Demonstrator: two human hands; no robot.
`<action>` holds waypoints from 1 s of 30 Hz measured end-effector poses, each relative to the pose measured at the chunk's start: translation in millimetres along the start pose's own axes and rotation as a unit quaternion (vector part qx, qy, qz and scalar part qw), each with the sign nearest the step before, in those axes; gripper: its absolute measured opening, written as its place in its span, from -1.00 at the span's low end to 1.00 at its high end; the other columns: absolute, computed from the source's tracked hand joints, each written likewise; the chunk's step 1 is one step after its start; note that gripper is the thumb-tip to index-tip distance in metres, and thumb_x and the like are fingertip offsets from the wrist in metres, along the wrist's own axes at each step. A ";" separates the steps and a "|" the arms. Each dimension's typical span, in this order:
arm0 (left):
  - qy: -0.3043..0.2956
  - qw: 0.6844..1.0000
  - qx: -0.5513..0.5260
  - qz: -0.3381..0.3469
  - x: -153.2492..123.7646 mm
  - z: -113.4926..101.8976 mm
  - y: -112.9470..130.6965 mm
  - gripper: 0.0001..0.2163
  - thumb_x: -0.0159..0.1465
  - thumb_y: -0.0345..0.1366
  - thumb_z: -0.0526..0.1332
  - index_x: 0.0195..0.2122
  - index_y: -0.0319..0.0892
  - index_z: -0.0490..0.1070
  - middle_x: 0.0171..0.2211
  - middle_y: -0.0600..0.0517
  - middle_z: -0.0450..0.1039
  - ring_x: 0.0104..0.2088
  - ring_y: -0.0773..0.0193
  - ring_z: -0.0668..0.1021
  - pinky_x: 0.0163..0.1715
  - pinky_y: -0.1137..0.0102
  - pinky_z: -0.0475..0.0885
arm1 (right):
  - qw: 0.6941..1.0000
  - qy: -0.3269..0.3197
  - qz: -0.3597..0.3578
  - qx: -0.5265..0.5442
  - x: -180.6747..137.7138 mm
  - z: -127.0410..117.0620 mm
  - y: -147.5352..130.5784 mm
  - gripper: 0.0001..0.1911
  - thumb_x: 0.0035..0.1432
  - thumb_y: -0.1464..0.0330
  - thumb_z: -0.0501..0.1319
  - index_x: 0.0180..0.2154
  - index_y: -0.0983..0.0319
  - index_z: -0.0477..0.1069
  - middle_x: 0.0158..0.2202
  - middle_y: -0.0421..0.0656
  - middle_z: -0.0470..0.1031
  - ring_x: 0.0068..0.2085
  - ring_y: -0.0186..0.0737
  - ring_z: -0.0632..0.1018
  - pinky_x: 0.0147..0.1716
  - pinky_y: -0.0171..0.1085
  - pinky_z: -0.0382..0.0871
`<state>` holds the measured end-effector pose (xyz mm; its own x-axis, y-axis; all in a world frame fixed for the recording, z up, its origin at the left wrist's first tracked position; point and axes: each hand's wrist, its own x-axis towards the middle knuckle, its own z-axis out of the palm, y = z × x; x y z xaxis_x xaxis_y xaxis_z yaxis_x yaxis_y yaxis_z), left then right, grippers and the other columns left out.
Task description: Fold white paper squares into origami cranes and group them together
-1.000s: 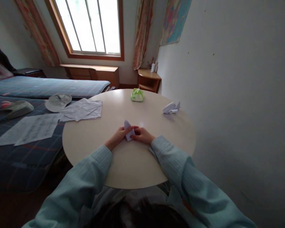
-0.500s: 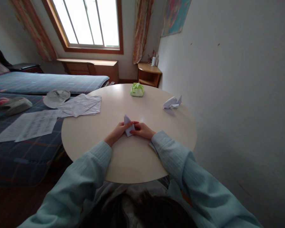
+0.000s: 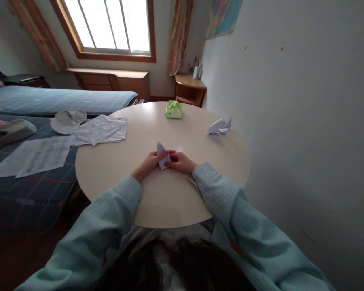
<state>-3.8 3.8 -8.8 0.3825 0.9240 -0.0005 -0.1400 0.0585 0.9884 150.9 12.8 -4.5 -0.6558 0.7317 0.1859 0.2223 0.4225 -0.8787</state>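
Between my two hands is a small folded piece of white paper (image 3: 163,161), its pointed end sticking up and away from me. My left hand (image 3: 149,163) grips its left side, with the thumb across the front. From the right, my right hand (image 3: 181,161) pinches its edge between thumb and fingers. Both hands are at the middle of the round cream table (image 3: 157,210). On the table's right side sits a folded white paper figure (image 3: 219,127) with pointed, wing-like parts, apart from my hands.
A green tissue pack (image 3: 174,110) stands at the table's far edge. White paper sheets (image 3: 103,129) overlap the left edge, beside a clear round lid-like object (image 3: 68,121) and printed sheets (image 3: 45,155) on the plaid bed (image 3: 27,202). A wall (image 3: 306,121) rises at the right.
The whole view has shifted slightly, so things sit a little higher in the picture. Both hands keep their hold on the folded paper, with little visible change in its shape.
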 end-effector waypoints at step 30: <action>0.060 0.988 -0.141 0.018 -2.6 0.2 7.2 -0.56 0.20 -0.04 -0.04 -0.21 -0.32 0.39 -0.17 -0.19 0.44 -0.15 0.15 0.48 -0.09 0.25 0.32 | 0.998 -0.055 -0.006 0.015 1.5 -5.0 -10.3 -0.75 -0.09 0.38 0.17 -0.32 0.39 0.38 -0.39 -0.18 0.38 -0.35 -0.31 0.35 -0.31 -0.32 0.19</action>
<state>-5.6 1.7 -1.7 0.2633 0.9647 -0.0001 -0.4071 0.1112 0.9066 151.3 12.3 7.1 -0.7343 0.6626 0.1475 0.1934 0.4125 -0.8902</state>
